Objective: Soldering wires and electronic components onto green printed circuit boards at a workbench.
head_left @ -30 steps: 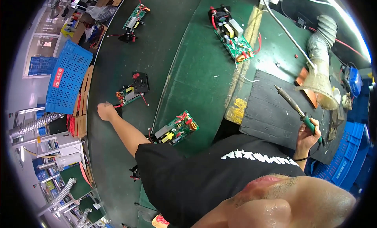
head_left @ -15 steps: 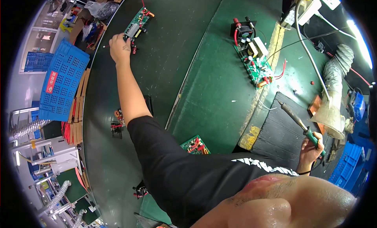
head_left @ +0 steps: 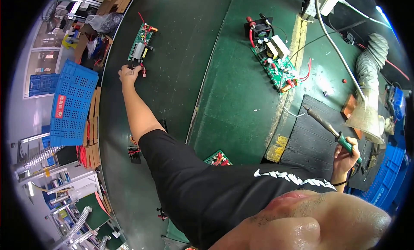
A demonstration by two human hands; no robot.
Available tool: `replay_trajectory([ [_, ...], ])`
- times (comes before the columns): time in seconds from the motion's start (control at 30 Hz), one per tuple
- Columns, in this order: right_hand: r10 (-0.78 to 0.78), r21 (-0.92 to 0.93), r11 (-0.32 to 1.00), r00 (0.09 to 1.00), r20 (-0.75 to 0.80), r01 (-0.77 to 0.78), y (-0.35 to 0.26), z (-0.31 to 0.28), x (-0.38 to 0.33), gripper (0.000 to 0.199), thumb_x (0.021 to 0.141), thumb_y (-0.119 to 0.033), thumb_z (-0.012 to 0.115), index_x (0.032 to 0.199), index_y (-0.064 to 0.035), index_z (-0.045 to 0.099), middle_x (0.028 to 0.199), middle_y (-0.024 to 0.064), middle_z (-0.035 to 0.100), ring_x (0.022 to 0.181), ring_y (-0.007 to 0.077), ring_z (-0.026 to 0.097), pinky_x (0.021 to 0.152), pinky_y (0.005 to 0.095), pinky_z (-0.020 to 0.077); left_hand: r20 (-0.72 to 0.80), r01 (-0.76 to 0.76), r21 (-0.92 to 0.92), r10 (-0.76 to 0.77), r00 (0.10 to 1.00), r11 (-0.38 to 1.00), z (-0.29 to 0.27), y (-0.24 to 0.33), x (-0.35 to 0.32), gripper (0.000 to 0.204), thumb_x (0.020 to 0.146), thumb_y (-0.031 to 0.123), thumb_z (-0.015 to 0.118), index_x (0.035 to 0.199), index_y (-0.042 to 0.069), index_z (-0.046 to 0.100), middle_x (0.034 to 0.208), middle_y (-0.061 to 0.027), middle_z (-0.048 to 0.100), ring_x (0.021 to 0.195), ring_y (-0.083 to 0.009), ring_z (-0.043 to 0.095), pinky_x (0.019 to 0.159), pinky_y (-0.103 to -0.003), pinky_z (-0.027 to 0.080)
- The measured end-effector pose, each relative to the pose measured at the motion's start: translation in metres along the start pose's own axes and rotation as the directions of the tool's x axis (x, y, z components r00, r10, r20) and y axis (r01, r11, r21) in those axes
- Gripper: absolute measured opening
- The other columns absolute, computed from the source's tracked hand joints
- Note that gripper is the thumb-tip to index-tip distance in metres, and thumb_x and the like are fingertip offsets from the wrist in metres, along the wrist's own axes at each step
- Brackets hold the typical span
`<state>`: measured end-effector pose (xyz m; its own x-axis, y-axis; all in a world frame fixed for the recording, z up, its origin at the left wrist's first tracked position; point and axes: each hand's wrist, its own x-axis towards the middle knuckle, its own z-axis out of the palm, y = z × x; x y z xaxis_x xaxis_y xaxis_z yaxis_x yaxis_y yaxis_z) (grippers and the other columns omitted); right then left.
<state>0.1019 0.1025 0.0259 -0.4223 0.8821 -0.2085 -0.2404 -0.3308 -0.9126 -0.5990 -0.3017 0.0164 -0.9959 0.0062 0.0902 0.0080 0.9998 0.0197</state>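
Observation:
My left hand point(head_left: 129, 74) reaches far out to the left. Its fingers close on the near end of a green circuit board point(head_left: 139, 45), by a black part and red terminals; the fingertips are partly hidden. In my right hand point(head_left: 343, 164), at the right, is a soldering iron point(head_left: 323, 123) with a green handle, its tip pointing up and left over a dark ridged mat point(head_left: 297, 135). Beyond the mat lies another circuit board point(head_left: 276, 64), wired to a black panel point(head_left: 260, 31) with red and black terminals.
A funnel-ended fume hose point(head_left: 366, 116) hangs right of the mat. A third circuit board point(head_left: 218, 158) lies near my chest, and a partly hidden assembly point(head_left: 134, 151) sits under my left arm. Blue crates point(head_left: 74, 107) stand left of the dark belt point(head_left: 172, 56).
The view has turned slightly. My left hand has shifted along the circuit board, closer to its red terminals. My right hand still holds the soldering iron in much the same pose.

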Motion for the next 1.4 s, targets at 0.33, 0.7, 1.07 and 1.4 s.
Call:
replay_trajectory([
  [0.33, -0.087, 0.132, 0.988, 0.995, 0.04, 0.081, 0.007, -0.06, -0.016, 0.038, 0.09, -0.036, 0.048, 0.104, -0.002, 0.057, 0.089, 0.0125, 0.061, 0.052, 0.0159, 0.054, 0.041, 0.0236, 0.0418, 0.378, 0.078, -0.44, 0.105, 0.92, 0.895, -0.134, 0.024, -0.058, 0.08, 0.066, 0.038, 0.075, 0.128, -0.004, 0.045, 0.117, -0.0216, 0.055, 0.105, -0.0281, 0.058, 0.074, -0.042, 0.058],
  [0.7, -0.133, 0.234, 0.967, 0.984, 0.12, 0.102, -0.009, -0.109, -0.027, 0.042, 0.086, -0.038, 0.05, 0.104, -0.0011, 0.058, 0.087, 0.0122, 0.053, 0.057, 0.0166, 0.049, 0.049, 0.0245, 0.0392, 0.763, -0.248, -0.145, 0.268, 0.589, 0.958, -0.29, 0.126, -0.244, 0.037, 0.073, 0.024, 0.07, 0.1, 0.005, 0.054, 0.087, -0.003, 0.057, 0.081, -0.0135, 0.059, 0.061, -0.031, 0.053],
  [1.07, -0.287, 0.4, 0.89, 0.95, 0.119, 0.219, -0.041, -0.158, -0.061, 0.038, 0.087, -0.032, 0.048, 0.102, 0.0015, 0.058, 0.087, 0.0139, 0.05, 0.065, 0.0202, 0.051, 0.057, 0.0269, 0.0415, 0.625, -0.19, -0.776, 0.773, -0.109, 0.601, -0.189, 0.192, -0.372, 0.059, 0.06, 0.034, 0.077, 0.104, 0.006, 0.052, 0.099, -0.0003, 0.051, 0.092, -0.0113, 0.048, 0.084, -0.025, 0.038],
  [1.4, -0.336, 0.356, 0.855, 0.926, -0.173, 0.377, -0.031, -0.201, -0.1, 0.04, 0.088, -0.034, 0.047, 0.102, 0.0018, 0.059, 0.081, 0.0129, 0.051, 0.058, 0.0173, 0.048, 0.049, 0.0249, 0.0386, 0.512, -0.036, -0.848, 0.802, -0.308, 0.528, -0.152, 0.245, -0.38, 0.056, 0.059, 0.035, 0.076, 0.095, 0.005, 0.045, 0.1, -0.0076, 0.047, 0.095, -0.0174, 0.046, 0.089, -0.03, 0.036],
])
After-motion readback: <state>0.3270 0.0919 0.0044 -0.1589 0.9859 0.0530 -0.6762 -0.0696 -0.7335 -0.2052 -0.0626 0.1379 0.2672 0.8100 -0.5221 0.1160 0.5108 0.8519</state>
